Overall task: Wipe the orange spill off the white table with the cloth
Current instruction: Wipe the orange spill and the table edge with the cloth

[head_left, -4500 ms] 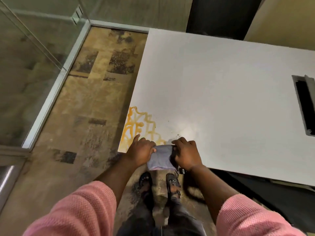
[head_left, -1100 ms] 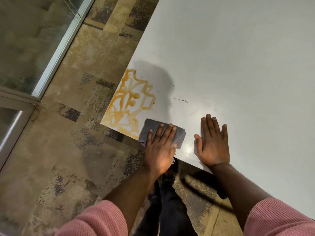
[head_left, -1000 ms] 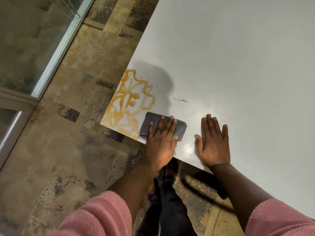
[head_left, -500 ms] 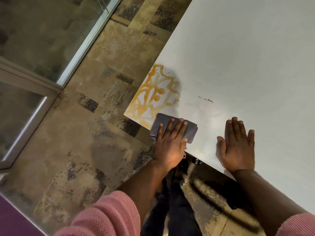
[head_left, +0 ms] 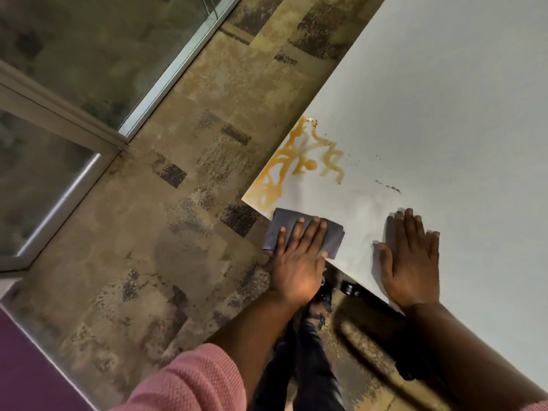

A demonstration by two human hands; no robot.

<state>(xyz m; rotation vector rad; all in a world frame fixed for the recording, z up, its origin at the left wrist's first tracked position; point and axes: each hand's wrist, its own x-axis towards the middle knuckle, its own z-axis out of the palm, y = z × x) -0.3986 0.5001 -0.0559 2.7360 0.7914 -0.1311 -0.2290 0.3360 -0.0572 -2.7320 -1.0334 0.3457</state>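
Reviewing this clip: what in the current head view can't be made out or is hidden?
- Cloth: its middle is covered by the left hand; whether it has picked up any orange cannot be told.
- Orange spill: its nearest part meets the cloth's edge; any spill under the cloth is hidden.
- Table: cut off by the top and right frame edges.
- Dark specks on the table: too small to identify.
- Right hand: fingertips slightly blurred.

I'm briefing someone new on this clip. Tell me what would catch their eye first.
The orange spill stands out first, looping lines on the near-left corner of the white table. Just below it, the left hand presses flat on a folded grey cloth at the table's edge. The right hand lies flat and empty on the table beside it.
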